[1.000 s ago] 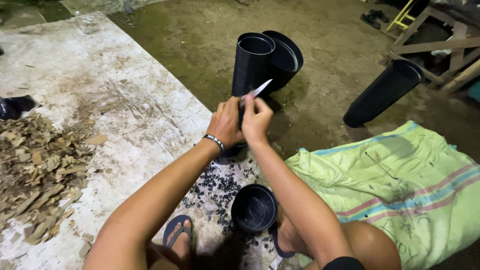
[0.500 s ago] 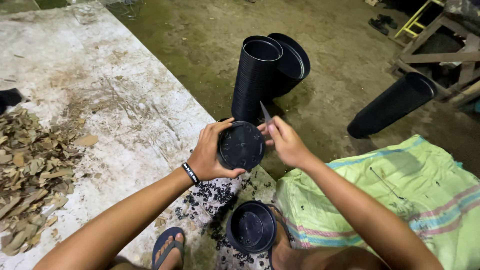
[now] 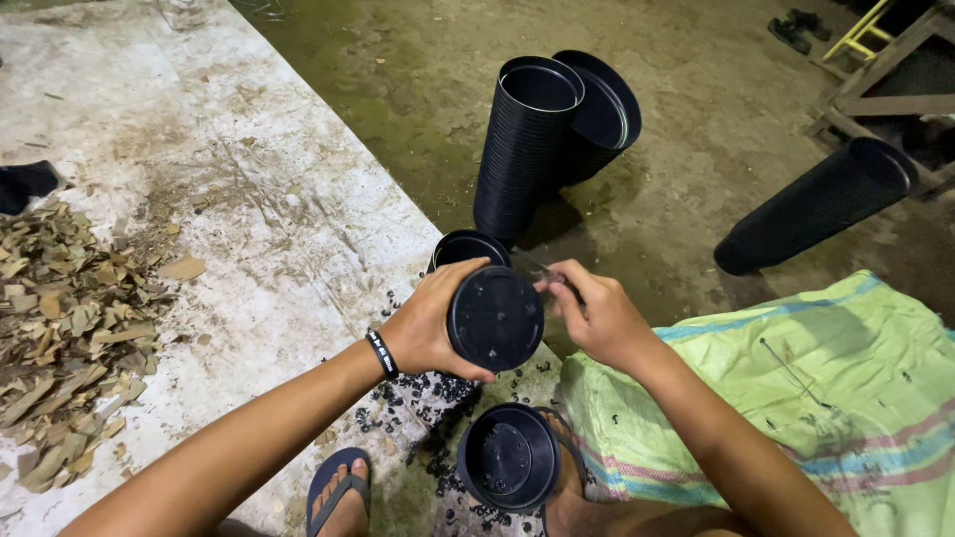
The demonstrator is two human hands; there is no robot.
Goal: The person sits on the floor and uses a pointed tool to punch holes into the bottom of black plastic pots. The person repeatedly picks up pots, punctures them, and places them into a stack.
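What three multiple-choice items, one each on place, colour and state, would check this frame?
1. Where is the open black pot on the ground?
A. between the person's feet
B. on the dry leaves
C. on top of the tall stack

2. What colour is the sack at the right?
A. red
B. light green with stripes
C. black

3. How is the pot in the left hand held?
A. mouth toward the camera
B. base toward the camera
C. crushed flat

Answers: 1 A, it sits by the sandalled foot below the hands. 2 B, green cloth with pink and blue stripes. 3 B, its closed round base faces up while the right hand works at its edge.
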